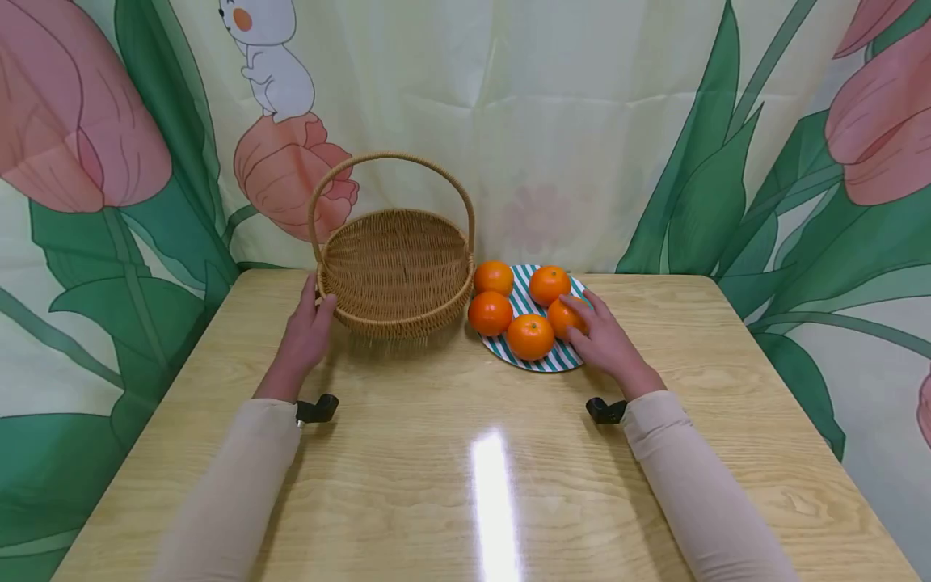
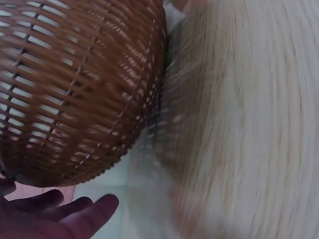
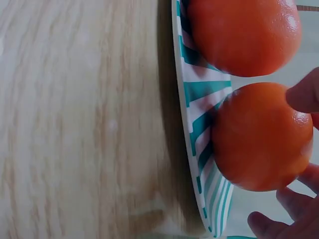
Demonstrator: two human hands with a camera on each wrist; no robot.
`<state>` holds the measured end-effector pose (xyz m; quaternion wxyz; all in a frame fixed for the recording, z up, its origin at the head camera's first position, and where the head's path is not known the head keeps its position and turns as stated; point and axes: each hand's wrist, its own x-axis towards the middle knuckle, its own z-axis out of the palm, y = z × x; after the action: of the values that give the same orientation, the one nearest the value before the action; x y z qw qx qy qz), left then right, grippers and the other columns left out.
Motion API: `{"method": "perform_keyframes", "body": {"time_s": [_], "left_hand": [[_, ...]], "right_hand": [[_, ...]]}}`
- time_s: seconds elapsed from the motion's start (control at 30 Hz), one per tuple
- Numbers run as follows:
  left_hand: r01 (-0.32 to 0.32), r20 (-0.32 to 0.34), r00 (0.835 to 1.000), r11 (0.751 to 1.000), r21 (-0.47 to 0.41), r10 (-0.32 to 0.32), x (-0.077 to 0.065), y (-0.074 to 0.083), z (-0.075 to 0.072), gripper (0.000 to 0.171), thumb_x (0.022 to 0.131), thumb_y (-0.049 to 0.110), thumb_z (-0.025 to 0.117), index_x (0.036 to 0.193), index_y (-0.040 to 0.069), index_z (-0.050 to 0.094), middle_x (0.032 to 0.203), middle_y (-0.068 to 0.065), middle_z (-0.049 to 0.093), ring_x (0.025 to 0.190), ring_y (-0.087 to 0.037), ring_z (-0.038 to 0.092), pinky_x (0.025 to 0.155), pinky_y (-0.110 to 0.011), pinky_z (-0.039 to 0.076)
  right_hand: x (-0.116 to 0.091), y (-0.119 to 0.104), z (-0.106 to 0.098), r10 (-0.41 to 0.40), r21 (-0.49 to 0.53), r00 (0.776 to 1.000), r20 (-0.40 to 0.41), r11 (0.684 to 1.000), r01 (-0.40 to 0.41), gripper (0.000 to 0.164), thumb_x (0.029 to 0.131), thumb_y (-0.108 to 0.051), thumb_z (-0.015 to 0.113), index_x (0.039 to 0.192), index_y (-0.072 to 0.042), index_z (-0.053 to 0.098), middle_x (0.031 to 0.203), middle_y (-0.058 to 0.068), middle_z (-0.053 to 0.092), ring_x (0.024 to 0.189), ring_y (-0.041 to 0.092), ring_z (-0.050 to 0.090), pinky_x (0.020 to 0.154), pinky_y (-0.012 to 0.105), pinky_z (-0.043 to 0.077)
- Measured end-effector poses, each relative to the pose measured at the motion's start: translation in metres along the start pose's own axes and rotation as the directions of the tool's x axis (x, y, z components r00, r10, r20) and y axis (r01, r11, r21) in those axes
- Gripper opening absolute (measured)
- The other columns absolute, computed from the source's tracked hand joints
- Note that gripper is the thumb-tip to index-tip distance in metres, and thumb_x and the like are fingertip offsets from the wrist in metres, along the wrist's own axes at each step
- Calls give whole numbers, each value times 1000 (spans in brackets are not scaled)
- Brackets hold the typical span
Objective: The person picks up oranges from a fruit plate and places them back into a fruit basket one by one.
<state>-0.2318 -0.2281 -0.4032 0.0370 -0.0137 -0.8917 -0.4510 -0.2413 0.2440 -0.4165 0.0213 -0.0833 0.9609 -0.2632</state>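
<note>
A wicker basket with an arched handle stands at the back left of the table. My left hand is at its left rim, and in the left wrist view the fingers lie fairly straight beside the woven wall. Several oranges sit on a green-and-white striped plate right of the basket. My right hand is round the rightmost orange, thumb on one side and fingers on the other. That orange is still on the plate, partly hidden by the hand.
The light wood table extends toward me, with a bright reflection on its front part. A curtain printed with tulips and a white animal hangs close behind the basket and plate. Black wrist cameras stick out inward from both wrists.
</note>
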Motion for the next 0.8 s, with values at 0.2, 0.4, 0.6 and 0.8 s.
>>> {"method": "perform_keyframes", "body": {"time_s": [0.2,0.4,0.6,0.8], "left_hand": [[62,7,998,960,-274,-63,2,1,16,66,101,50,26,151,41,-16,164,-9,1,146,-38,21,106,-61,34],[126,18,991,875,-468,-133,1,12,20,66,103,33,28,152,39,-16,164,-7,-7,147,-38,16,105,-64,34],[114,-6,991,855,-506,-136,3,14,22,65,102,26,26,153,39,-12,164,-4,-7,145,-40,19,105,-65,33],[113,-61,985,875,-470,-160,8,9,30,63,101,28,27,152,46,-6,164,0,0,143,-38,25,101,-62,39]], "right_hand": [[-4,2,6,-27,8,1000,-13,1000,27,65,93,-26,55,152,-23,30,160,18,10,136,48,32,106,66,31],[-5,2,12,-72,-11,995,-69,997,71,62,93,-24,60,149,-20,34,156,21,18,132,47,37,106,64,34],[-5,-4,6,-101,-32,987,-122,995,98,61,93,-25,59,149,-18,35,156,20,19,131,46,39,104,64,35],[-2,-18,-5,-163,-42,968,-188,986,158,60,93,-21,59,148,-18,37,155,22,21,127,47,44,102,63,39]]}}
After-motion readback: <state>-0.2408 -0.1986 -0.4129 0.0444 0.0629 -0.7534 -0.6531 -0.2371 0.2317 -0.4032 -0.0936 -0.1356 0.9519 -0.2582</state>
